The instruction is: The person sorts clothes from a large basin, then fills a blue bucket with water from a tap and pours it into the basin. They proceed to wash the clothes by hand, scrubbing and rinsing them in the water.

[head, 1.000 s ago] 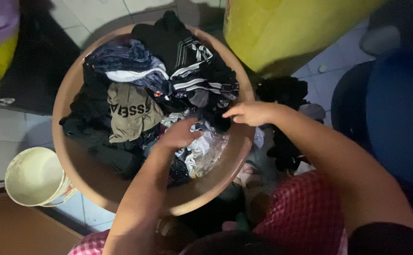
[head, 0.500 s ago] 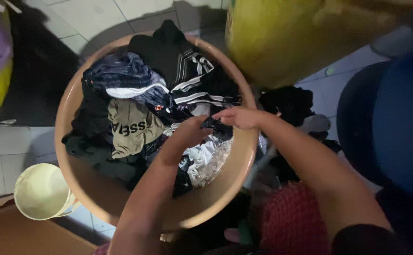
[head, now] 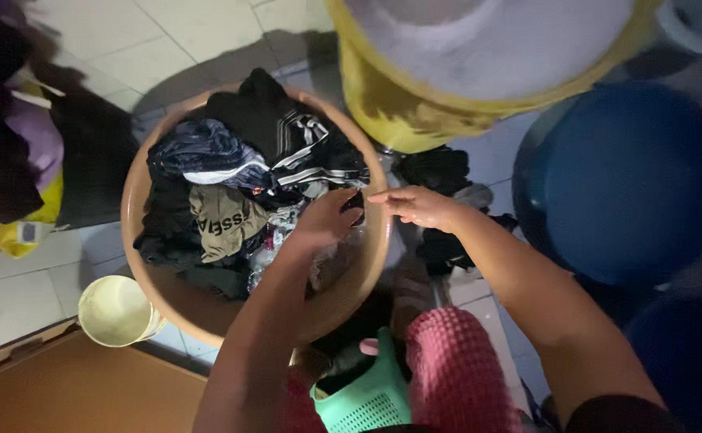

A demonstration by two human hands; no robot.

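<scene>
Black, a small dark garment (head: 357, 207) is pinched between left hand (head: 324, 216) and right hand (head: 417, 205), which have drawn together since a second ago, just above the round tan plastic basin (head: 138, 188) of heaped clothes beyond.

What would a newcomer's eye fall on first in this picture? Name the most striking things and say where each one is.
First, the round tan basin left of centre, heaped with mostly dark clothes. Both bare hands meet at its right rim: the left hand rests on the pile, and the right hand seems to pinch a dark piece of cloth. Then the big yellow tub at the top and the blue tub on the right.
</scene>
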